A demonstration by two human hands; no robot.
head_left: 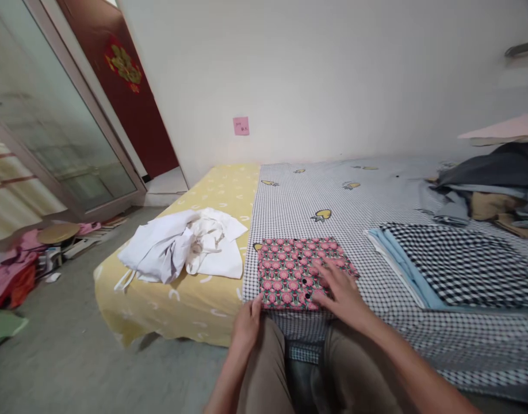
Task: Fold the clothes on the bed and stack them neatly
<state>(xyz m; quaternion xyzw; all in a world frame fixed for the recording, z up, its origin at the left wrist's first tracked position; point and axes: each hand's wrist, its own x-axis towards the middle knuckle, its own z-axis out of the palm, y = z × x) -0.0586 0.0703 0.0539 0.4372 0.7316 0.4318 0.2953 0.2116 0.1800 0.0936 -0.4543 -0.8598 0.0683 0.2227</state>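
The folded pink floral cloth (296,273) lies at the near edge of the bed (376,195), its long side running left to right. The right hand (339,290) rests flat and open on its right half; the left hand (245,323) touches its near-left corner, fingers loosely curled, holding nothing

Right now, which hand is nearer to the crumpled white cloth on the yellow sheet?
Left. The left hand is at the bed edge below the white cloth; the right hand lies farther right, flat on the folded pink floral cloth.
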